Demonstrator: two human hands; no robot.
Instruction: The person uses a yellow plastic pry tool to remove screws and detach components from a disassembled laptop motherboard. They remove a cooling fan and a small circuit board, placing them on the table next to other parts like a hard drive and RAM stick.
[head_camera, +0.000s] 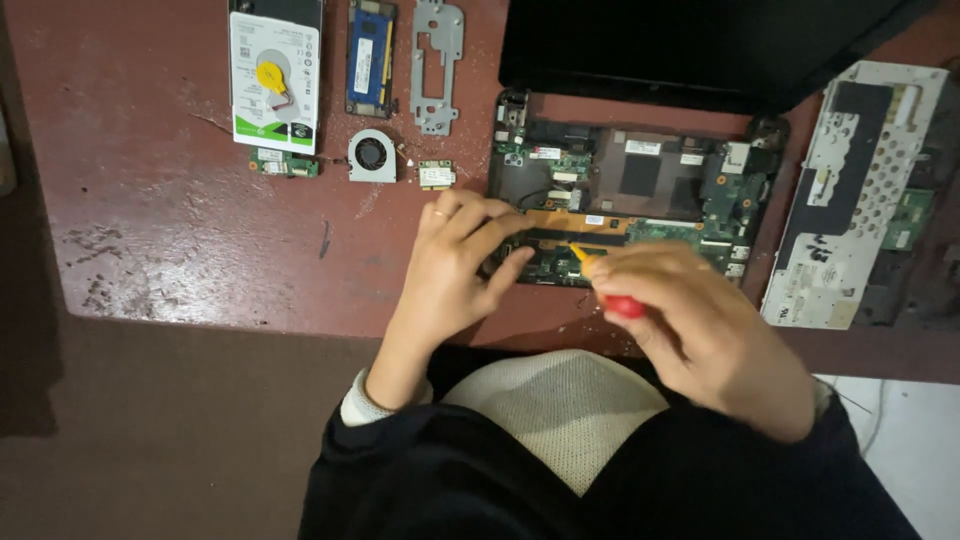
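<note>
On the red table's (180, 230) near edge, I am steadying the opened laptop's fragile, stiff mainboard (640, 190) by its rim with my left hand's (455, 265) spread fingers, while my right hand (700, 320) is gripping a red-handled screwdriver (612, 295) closed-fisted.

Opened laptop (640, 190) and screwdriver (612, 292) on the red table.
The laptop lies with its green circuit board bare; the red-handled, yellow-shafted screwdriver, somewhat blurred, seems to tilt onto its near edge.
</note>
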